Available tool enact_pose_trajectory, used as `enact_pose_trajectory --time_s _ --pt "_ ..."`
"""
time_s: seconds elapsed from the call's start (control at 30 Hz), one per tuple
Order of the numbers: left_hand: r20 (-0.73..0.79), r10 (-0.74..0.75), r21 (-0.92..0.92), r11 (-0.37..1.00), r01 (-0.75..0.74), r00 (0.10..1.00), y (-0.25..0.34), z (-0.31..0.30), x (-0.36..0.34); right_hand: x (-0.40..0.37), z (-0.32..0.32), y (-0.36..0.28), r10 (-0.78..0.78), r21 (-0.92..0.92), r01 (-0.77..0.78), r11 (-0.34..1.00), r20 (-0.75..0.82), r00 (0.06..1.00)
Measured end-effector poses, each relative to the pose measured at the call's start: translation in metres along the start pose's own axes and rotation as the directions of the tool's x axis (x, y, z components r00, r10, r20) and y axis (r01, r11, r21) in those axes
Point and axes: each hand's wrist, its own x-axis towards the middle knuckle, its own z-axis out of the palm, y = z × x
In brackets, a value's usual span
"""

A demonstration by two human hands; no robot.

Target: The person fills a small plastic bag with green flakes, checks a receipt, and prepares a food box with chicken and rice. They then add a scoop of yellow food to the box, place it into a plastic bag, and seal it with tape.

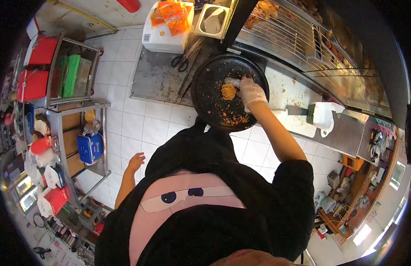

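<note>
My right hand [252, 92], in a clear plastic glove, reaches over a round black tray [210, 108] sprinkled with golden crumbs. Its fingers are closed at the edge of a crumbed piece of fried chicken [228, 91]; the thumb side is partly hidden. A larger heap of crumbs [235, 119] lies at the tray's near side. My left hand [136, 161] is bare and hangs low at my side above the tiled floor, fingers slightly apart and holding nothing.
Black-handled scissors [182, 62] and tongs [187, 82] lie left of the tray on a metal counter [152, 75]. Behind are a white machine [165, 35] with orange packets and a metal container [212, 21]. A glass display case [303, 40] with wire racks stands right; a shelf trolley [81, 133] left.
</note>
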Motion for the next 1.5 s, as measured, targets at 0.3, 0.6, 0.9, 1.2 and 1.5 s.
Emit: enact_pose_trajectory --time_s 0.3,0.6,0.9,1.2,1.5 --pt "-0.043 0.134 -0.082 0.987 -0.137 0.99 0.038 0.006 0.005 -0.066 -0.088 -0.02 0.141 0.631 0.002 0.776 -0.176 0.974" --pt "0.067 0.103 -0.06 0.993 -0.099 0.992 0.027 0.016 0.027 -0.054 -0.023 -0.076 -0.052 0.404 0.171 0.899 -0.288 0.956" --pt "-0.021 0.108 -0.11 0.988 -0.11 0.994 -0.022 0.011 0.039 -0.045 -0.028 -0.079 0.163 0.364 -0.131 0.922 -0.058 0.985" --pt "-0.028 -0.014 -0.189 0.982 0.009 1.0 -0.023 0.012 0.022 -0.021 -0.051 -0.062 0.291 0.403 -0.253 0.879 -0.035 0.956" --pt "-0.006 0.075 -0.176 0.981 -0.075 0.997 -0.011 0.011 0.025 -0.005 -0.036 -0.042 0.294 0.335 -0.269 0.903 -0.027 0.955"
